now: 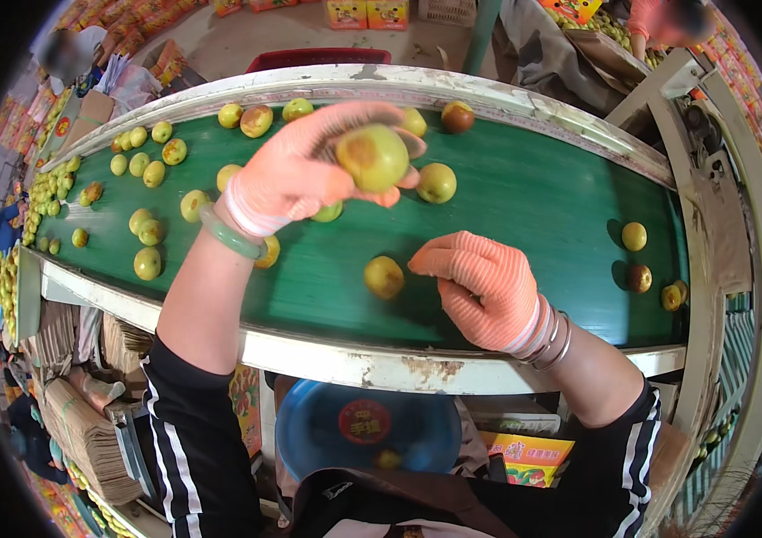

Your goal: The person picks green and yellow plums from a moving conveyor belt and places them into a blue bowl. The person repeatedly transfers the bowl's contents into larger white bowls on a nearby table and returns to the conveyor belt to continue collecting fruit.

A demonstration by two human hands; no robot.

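My left hand (327,158), in an orange knit glove, is shut on a yellow-green jujube fruit (373,158) with a brown patch, raised over a green conveyor belt (522,181). Just right of that hand, a green fruit (436,183) lies on the belt. My right hand (478,289), gloved alike, is held low over the belt with its fingers curled; whether anything is inside them is hidden. Left of its fingertips lies a yellow fruit with brown marks (384,277). More green and brown fruits are spread over the belt, mostly at the left.
White, chipped rails (381,366) border the belt. Below the near rail stands a blue basin (300,430) with a fruit inside. A metal frame (697,269) crosses the right end. Stacked cardboard (88,430) lies at lower left. Another person (677,23) is at upper right, others at left.
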